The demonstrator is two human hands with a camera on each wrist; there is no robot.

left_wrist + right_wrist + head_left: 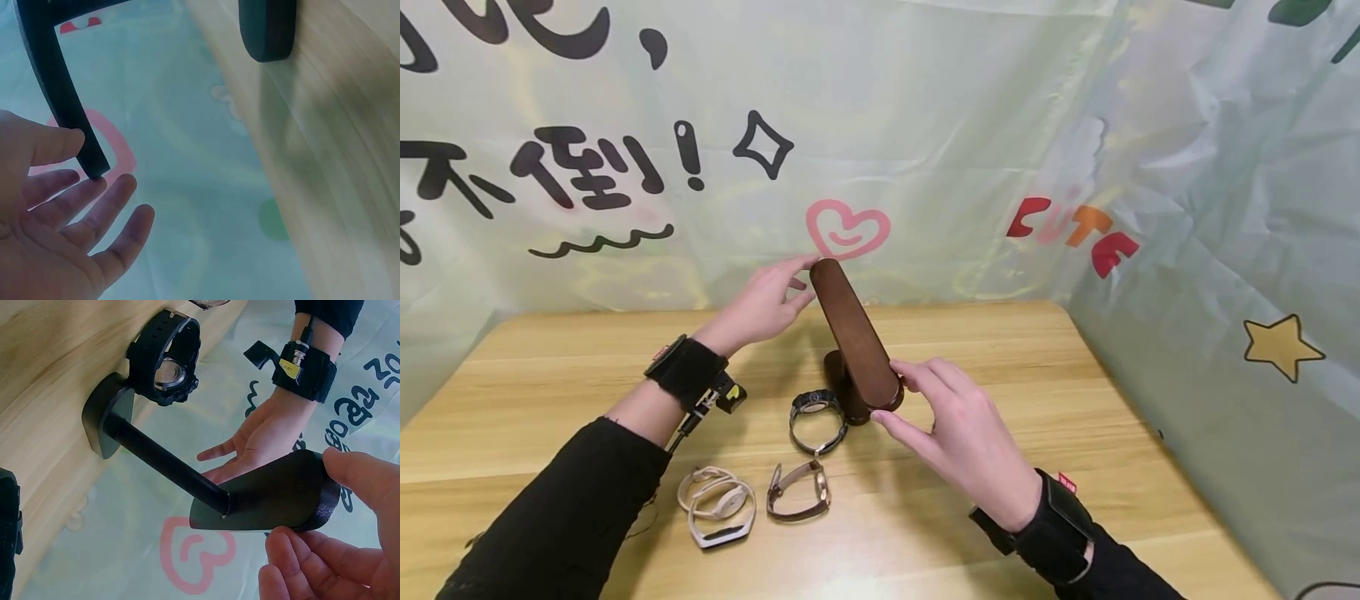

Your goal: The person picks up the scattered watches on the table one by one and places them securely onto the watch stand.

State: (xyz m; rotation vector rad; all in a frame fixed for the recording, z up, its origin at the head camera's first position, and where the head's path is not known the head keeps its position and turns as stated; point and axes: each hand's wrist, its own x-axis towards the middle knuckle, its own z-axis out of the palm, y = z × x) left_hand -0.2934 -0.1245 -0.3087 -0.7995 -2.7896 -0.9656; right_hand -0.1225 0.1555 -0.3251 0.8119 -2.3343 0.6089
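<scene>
A dark brown wooden T-shaped stand (853,329) has a long rounded bar on a short post and a foot on the table. My right hand (966,429) pinches the near end of the bar between thumb and fingers. At the far end, my left hand (760,304) reaches in from the left, its loosely spread fingers (109,215) at the bar's tip. Beside the stand's foot stands a black watch (817,423). Nearer me lie a brown-strapped watch (799,493) and a cluster of pale watches or bands (718,504).
The light wooden table (985,333) ends at a back edge against a printed fabric backdrop (940,150). Another fabric wall (1247,283) runs along the right side. A black strap with a small camera (700,379) sits on the left wrist, another strap (1052,521) on the right.
</scene>
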